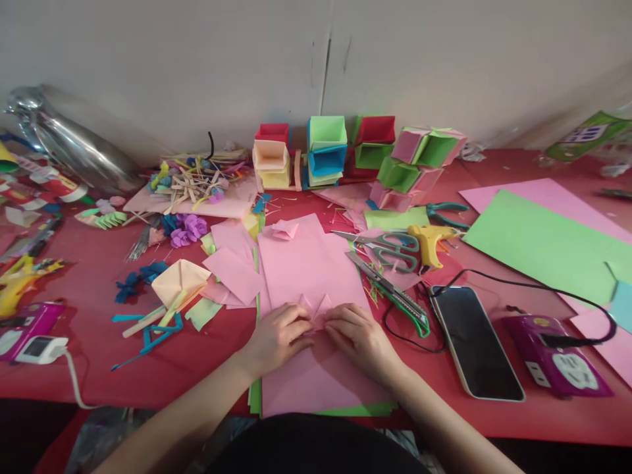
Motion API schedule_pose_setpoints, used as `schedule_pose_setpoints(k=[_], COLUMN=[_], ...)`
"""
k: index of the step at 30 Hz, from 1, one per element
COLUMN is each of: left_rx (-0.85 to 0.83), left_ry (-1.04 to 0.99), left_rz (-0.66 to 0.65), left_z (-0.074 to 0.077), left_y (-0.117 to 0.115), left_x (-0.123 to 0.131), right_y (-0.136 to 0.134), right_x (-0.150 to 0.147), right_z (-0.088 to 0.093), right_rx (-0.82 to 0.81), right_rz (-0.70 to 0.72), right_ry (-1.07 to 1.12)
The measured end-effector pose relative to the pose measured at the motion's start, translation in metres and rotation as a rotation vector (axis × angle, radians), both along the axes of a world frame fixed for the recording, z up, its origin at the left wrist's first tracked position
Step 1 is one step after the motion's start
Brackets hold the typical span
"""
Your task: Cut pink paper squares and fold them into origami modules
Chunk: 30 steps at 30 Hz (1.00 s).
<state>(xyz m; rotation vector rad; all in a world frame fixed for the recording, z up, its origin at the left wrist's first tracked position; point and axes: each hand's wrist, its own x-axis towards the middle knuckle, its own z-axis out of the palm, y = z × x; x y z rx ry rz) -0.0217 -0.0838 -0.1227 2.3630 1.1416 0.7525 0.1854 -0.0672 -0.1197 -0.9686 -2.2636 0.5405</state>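
Observation:
A small folded piece of pink paper [316, 308] with two pointed tips rests on a stack of pink sheets [311, 263]. My left hand [285, 330] pinches its left side, and my right hand [359, 334] holds its right side. Both hands have their fingers bent around the paper, which partly hides it. Green sheets [255, 398] show beneath the pink stack. Another small folded pink paper [285, 229] lies near the top of the stack.
On the right lie grey scissors [395, 250], a green utility knife [392, 293], a yellow glue gun [430, 243], a phone [476, 342] and a purple power socket [557, 355] with a black cable. Folded paper boxes [326, 135] stand along the wall. Pink paper scraps [237, 273] lie left.

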Motion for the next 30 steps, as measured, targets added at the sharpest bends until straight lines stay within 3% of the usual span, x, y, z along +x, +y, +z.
schedule_pose_setpoints(k=[7, 17, 30], left_rx=[0.034, 0.077, 0.118], left_ry=[-0.054, 0.003, 0.038], left_rz=[0.036, 0.066, 0.154], left_z=[-0.0021, -0.0019, -0.0035], left_y=[-0.001, -0.002, -0.0052], left_x=[0.0029, 0.0025, 0.0046], right_y=[0.0002, -0.0015, -0.0033], right_x=[0.0023, 0.0017, -0.0017], right_z=[0.0068, -0.0003, -0.0007], right_rx=[-0.059, 0.072, -0.027], right_rz=[0.017, 0.016, -0.13], right_ry=[-0.012, -0.116, -0.13])
